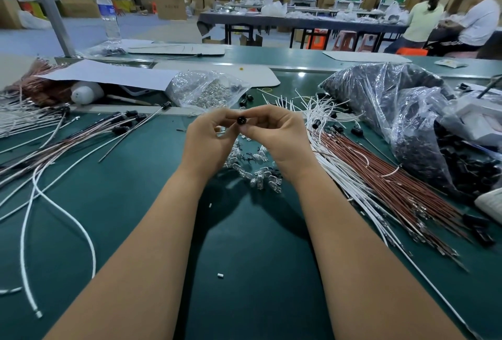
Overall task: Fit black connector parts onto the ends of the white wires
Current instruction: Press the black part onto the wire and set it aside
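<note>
Green desk [244, 258] in a carton-stacked workshop carries loose white wires [320, 111] at right and bagged black parts [380, 89] at far right. At centre, left hand [209, 136] and right hand [277, 133] each pinch one black connector part [240, 120] between fingertips; no wire visibly enters it. Risk: slipping fingertips could drop it among the clear bulbs [258, 176] beneath.

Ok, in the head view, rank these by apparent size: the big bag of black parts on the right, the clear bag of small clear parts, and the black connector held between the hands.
1. Bag of black parts, largest.
2. Clear bag, farther back, so its true size is less sure.
3. Black connector, smallest, pinched between left hand and right hand.
</note>
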Motion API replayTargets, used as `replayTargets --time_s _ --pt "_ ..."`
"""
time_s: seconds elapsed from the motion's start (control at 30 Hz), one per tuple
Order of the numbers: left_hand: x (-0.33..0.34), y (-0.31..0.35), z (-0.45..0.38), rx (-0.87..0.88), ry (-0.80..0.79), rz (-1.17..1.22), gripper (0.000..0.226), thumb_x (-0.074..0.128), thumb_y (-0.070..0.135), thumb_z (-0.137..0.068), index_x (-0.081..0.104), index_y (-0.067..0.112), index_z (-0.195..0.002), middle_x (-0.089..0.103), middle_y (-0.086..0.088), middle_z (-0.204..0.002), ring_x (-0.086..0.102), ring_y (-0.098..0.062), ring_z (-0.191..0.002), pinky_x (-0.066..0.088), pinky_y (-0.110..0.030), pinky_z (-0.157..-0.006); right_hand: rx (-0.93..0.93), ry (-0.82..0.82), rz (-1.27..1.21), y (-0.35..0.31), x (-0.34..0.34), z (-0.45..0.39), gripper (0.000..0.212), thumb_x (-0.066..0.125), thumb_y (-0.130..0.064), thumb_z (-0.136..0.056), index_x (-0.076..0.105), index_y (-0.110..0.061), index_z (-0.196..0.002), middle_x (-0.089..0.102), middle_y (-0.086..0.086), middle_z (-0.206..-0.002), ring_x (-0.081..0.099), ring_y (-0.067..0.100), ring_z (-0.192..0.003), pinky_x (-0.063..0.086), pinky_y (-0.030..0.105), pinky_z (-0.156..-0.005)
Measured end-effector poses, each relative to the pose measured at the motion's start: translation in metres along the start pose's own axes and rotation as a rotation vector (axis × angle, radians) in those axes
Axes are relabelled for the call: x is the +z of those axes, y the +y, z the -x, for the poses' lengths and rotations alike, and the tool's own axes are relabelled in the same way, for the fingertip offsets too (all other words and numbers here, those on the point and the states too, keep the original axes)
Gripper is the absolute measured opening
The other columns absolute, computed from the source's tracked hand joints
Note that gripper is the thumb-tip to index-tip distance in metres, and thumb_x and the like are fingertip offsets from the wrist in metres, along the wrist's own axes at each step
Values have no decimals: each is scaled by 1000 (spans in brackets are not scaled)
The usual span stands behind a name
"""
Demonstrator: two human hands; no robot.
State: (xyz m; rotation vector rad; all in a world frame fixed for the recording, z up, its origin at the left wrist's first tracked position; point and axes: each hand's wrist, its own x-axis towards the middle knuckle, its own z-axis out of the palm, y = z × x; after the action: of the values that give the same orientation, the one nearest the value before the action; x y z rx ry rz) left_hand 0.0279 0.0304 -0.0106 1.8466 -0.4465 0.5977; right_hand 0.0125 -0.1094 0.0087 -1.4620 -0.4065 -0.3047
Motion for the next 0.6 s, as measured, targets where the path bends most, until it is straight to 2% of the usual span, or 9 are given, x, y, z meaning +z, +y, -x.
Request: replayTargets --time_s 0.13,0.2,0.3,0.43,0.53,0.6 --pt "1 0 0 0 -6 0 23 66 9 -87 69 32 -89 69 12 -80 63 -4 -75 48 -23 -70 1 32 70 0 1 -1 25 74 9 -75 70 -14 -83 62 4 -69 57 8 -63 52 18 -66" --pt "2 -1 0 -10 12 -20 12 69 17 -88 67 29 -85 65 13 -75 58 -2 -68 45 -21 -66 -3 82 127 2 0 -2 21 73 2 -79 68 -18 -83 65 5 -72 59 11 -68 54 24 -68" --pt "4 -2 -1 -21 41 -79 4 69 19 -87 66 18 -85 60 6 -73 53 -3 -64 41 -20 -65 33 123 167 5 -2 -3 12 69 -4 -85 64 -14 -88 65 7 -77 60 14 -69 55 35 -72" --pt "6 0 -1 -22 35 -126 8 70 15 -87 66 9 -90 65 -8 -84 59 -14 -72 47 -24 -69 60 121 164 7 -1 -3 11 68 -5 -86 64 -15 -83 63 2 -71 57 8 -60 54 28 -63" --pt "6 1 0 -58 41 -107 7 71 14 -86 67 9 -89 67 -4 -80 59 -7 -68 47 -16 -67 47 129 211 9 -1 -3 13 66 -6 -88 63 -16 -81 63 3 -71 56 9 -59 53 25 -60" --pt "6 1 0 -87 41 -86 5 71 12 -86 69 8 -87 67 -5 -76 58 -8 -66 48 -18 -65 63 136 227 10 -1 -3 14 65 -6 -90 62 -17 -81 62 4 -72 56 11 -59 52 27 -61"
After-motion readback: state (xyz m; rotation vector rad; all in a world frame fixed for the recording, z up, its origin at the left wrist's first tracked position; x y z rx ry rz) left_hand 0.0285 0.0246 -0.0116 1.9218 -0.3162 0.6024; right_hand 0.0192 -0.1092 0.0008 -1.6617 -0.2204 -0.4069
